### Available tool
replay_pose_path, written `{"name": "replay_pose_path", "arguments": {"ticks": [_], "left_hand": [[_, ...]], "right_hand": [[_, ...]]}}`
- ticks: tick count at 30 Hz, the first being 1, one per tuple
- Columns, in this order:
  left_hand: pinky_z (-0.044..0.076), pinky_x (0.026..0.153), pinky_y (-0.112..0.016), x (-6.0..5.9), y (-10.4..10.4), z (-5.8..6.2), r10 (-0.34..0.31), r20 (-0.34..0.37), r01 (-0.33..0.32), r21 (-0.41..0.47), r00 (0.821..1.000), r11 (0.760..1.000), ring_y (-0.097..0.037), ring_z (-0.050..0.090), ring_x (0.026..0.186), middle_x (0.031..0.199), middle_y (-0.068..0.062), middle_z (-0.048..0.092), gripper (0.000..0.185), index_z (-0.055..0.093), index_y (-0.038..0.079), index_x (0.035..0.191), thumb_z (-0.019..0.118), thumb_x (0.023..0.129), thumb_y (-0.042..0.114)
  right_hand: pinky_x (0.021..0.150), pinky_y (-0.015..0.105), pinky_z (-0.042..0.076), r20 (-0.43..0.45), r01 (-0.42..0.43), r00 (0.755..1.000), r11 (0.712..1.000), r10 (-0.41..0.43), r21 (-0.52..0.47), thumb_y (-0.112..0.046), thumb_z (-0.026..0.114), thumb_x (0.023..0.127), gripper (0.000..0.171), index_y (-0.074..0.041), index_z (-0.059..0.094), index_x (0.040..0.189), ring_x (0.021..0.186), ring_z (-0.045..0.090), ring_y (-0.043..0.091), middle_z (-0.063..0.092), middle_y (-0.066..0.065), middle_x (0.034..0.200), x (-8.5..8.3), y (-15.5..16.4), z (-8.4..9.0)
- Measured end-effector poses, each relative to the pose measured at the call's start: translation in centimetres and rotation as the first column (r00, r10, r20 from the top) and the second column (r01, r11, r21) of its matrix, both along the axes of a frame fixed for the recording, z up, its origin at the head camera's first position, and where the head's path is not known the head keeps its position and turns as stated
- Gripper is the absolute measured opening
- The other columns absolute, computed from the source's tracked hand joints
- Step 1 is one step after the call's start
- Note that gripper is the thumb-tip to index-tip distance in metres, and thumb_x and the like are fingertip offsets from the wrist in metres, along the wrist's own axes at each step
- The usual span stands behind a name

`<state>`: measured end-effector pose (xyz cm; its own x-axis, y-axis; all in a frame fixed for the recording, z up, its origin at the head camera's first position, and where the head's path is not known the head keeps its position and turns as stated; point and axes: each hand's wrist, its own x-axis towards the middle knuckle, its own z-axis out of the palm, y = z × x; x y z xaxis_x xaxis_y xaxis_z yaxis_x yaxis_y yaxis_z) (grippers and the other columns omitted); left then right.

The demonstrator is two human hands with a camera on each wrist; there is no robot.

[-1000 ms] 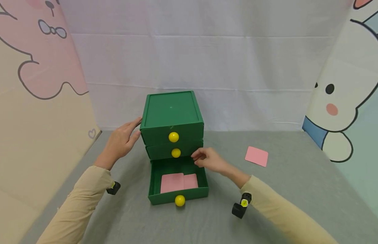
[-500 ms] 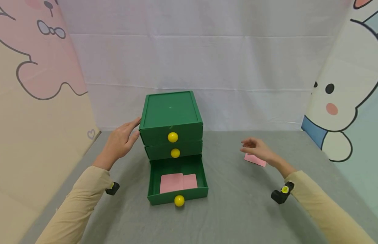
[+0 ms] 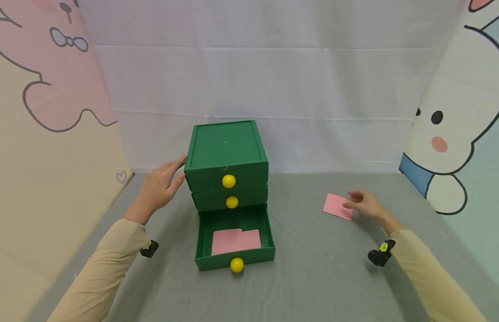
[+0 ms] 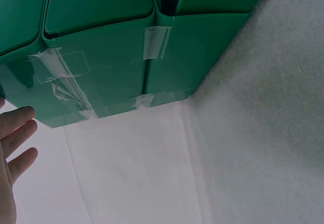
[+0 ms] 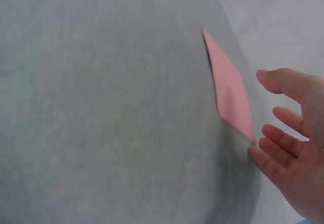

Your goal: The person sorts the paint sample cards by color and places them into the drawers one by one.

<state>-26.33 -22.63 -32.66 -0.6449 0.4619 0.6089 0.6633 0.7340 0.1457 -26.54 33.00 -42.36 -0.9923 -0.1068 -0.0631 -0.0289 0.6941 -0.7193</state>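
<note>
Grey table (image 3: 305,277), white cloth behind. Two pink cards (image 3: 235,240) are lying in the open bottom drawer (image 3: 235,258); a third pink card (image 3: 338,206) is waiting at 3 o'clock of the chest (image 3: 226,154). Right hand (image 3: 366,205) is touching its edge, fingers (image 5: 276,135) loosely spread, holding nothing. Left hand (image 3: 158,188) is bracing the chest, fingers straight. Only the left wrist view is showing tape (image 4: 154,42) on the chest's side.

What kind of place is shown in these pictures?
Probably a staged recording corner, not a lived-in room. A white cloth backdrop hangs behind a grey-covered table, cartoon animal panels stand at the sides, and only a green three-drawer box and pink cards lie there.
</note>
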Motion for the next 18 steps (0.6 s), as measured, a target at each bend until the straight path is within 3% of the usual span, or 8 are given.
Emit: {"name": "replay_pose_path", "arguments": {"ticks": [8, 18], "left_hand": [[0.04, 0.091, -0.053, 0.0, 0.0, 0.0, -0.003, -0.01, 0.003, 0.007, 1.0, 1.0, -0.038, 0.049, 0.112, 0.125, -0.022, 0.052, 0.049, 0.04, -0.003, 0.135, 0.038, 0.098, 0.029], [0.039, 0.092, -0.052, 0.1, 0.1, 0.0, -0.003, -0.001, 0.003, 0.0, 1.0, 1.0, -0.037, 0.049, 0.113, 0.125, -0.021, 0.052, 0.049, 0.039, -0.003, 0.135, 0.038, 0.098, 0.029]], "right_hand": [[0.096, 0.056, 0.033, 0.041, 0.021, 0.999, 0.998, -0.023, 0.054, -0.031, 0.065, 0.084, 0.077, 0.018, 0.029, 0.131, 0.117, 0.035, 0.046, 0.034, 0.036, 0.131, -0.5, 0.5, -1.2], [0.087, 0.051, 0.04, -0.03, -0.02, 0.999, 0.988, 0.025, 0.154, -0.026, 0.07, 0.078, 0.064, 0.018, 0.047, 0.119, 0.1, 0.045, 0.039, 0.049, 0.031, 0.115, -1.2, 0.5, -2.0]]}}
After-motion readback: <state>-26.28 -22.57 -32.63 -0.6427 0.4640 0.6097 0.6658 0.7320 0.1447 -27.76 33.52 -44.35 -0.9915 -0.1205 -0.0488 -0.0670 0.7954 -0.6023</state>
